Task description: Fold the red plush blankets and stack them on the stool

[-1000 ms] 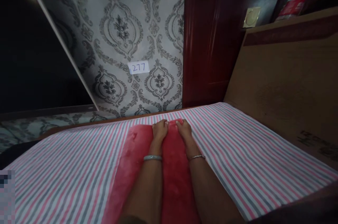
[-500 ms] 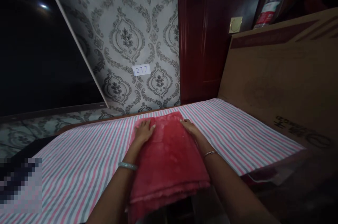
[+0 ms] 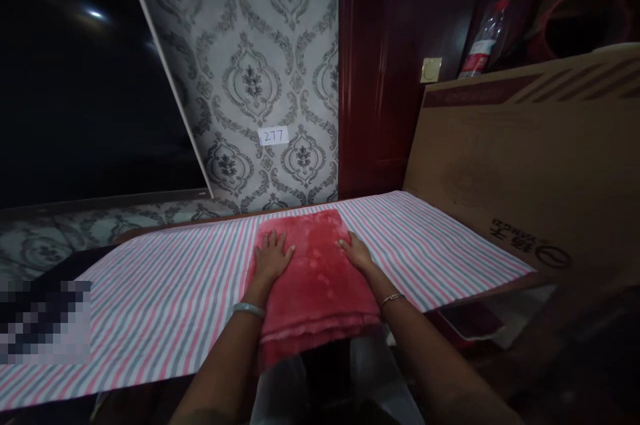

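A folded red plush cloth (image 3: 320, 285) lies in a thick layered stack on a striped sheet, its near end hanging over the table's front edge. Flat on its left part rests my left hand (image 3: 273, 257), open, with the fingers spread. My right hand (image 3: 358, 253) lies along the cloth's right edge, thumb on top and fingers stretched out forward; it looks open. Both hands touch the cloth, and neither lifts it.
The pink, grey and white striped sheet (image 3: 190, 278) covers the table. A large cardboard box (image 3: 500, 151) stands at the right, with a plastic bottle (image 3: 483, 48) behind it. A dark screen (image 3: 95, 91) hangs at the left beside a paper label (image 3: 273, 135) on the wall.
My left hand has spread its fingers wider and sits slightly lower on the cloth. My right hand stays near the right edge. The view has shifted a little.
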Motion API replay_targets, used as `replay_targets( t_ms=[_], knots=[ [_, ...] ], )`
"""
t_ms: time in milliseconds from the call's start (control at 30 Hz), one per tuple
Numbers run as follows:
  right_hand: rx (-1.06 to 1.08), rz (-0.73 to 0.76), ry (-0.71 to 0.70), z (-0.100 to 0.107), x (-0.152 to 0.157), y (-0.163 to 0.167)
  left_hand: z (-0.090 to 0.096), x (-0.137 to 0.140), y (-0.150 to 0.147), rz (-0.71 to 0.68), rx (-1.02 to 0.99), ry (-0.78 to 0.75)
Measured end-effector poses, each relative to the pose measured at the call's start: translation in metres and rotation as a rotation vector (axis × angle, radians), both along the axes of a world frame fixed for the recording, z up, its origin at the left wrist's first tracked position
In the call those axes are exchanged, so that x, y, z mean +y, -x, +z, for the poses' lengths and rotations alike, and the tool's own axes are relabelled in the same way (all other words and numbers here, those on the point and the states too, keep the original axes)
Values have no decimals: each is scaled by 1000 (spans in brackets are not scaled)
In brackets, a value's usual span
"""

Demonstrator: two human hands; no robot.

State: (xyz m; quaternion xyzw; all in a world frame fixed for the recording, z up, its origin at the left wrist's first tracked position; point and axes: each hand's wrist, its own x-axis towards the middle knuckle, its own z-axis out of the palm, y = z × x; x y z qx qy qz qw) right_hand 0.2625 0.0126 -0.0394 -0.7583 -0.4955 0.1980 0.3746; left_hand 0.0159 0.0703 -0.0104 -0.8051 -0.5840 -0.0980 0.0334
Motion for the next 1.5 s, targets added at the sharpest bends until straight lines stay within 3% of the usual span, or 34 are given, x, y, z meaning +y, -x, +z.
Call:
replay_targets(
  t_ms=[333,700,1300,1400,1500],
  knots=[
    [-18,-53,-14,-5,-4,6,3,-8,2,-5,-52,-8],
    [4,-32,-77,-17,-5,1,-11,-2,13,-64,-178,-167],
    [84,-14,-140,-27,0,-1,-11,-2,13,-52,-153,-120],
    [148,-10,-167,-28,1,-2,-10,-2,13,-49,-165,-118],
    [351,17,-233,-30,-1,-7,-11,0,13,-53,-180,-129]
  ],
)
